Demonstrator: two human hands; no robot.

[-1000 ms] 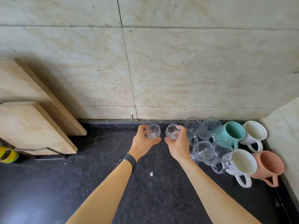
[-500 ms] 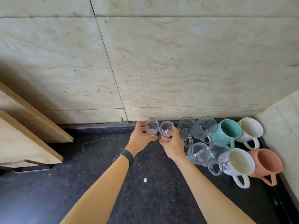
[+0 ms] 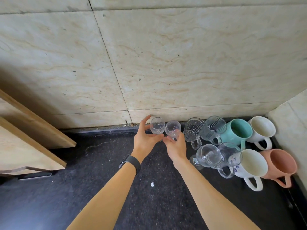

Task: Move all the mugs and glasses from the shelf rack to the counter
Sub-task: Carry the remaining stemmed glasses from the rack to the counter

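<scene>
Two small stemmed glasses are in the hands at the far edge of the counter (image 3: 99, 188), just in front of the wall (image 3: 166, 63). The left hand (image 3: 146, 140) curls round the lower bowl of the left glass (image 3: 157, 125), forefinger lifted behind it. The right hand (image 3: 176, 146) pinches the right glass (image 3: 172, 128) low, about the stem. Their feet are hidden behind the fingers, so I cannot tell whether either stands on the counter yet.

The nearest risk is glass on glass. The two bowls look to be touching or all but touching, and a small inward drift of either hand would knock them together. Such glasses are likely top-heavy on a narrow foot, so letting go while one is tilted or not fully down could tip it against its neighbour or the wall.

The right side is crowded. A patterned mug (image 3: 193, 130) stands just beside the right hand, and a goblet (image 3: 207, 156) sits near the right wrist, with more glasses and mugs packed beyond. A right hand drawn back carelessly could catch the mug's handle or sweep the goblet over, and one fall there would likely spread through the group.
</scene>
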